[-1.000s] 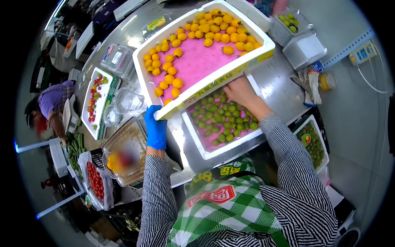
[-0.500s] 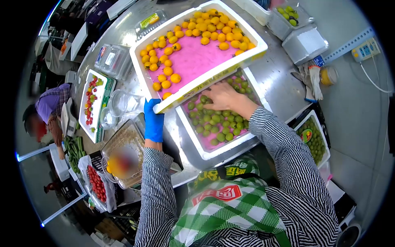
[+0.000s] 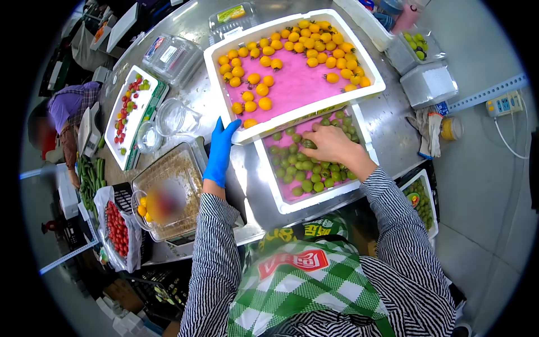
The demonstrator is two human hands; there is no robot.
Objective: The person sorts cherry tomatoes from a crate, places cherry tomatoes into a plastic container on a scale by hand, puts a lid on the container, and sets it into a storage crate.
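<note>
A white foam box of yellow tomatoes [image 3: 297, 115] rests tilted, its near edge overlapping a second white box [image 3: 286, 206] that holds green tomatoes [image 3: 303, 168]. My left hand [image 3: 220, 151], in a blue glove, is at the near left corner of the yellow tomatoes' box, thumb and fingers apart, with nothing held. Bare, my right hand [image 3: 331, 145] reaches into the green tomatoes, its fingertips closed around a green tomato [image 3: 309, 144]. Pink lining shows under the fruit in both boxes.
Clear clamshells [image 3: 173, 59] and round plastic cups [image 3: 171, 117] lie on the left of the metal table, near a small box of mixed tomatoes [image 3: 128, 115]. Gloves [image 3: 429, 132] lie at the right edge. A co-worker [image 3: 70, 112] is at the far left.
My left hand has opened from its grip on the yellow tomatoes' box. My right hand has come out from beside that box's edge and taken hold of a green tomato.
</note>
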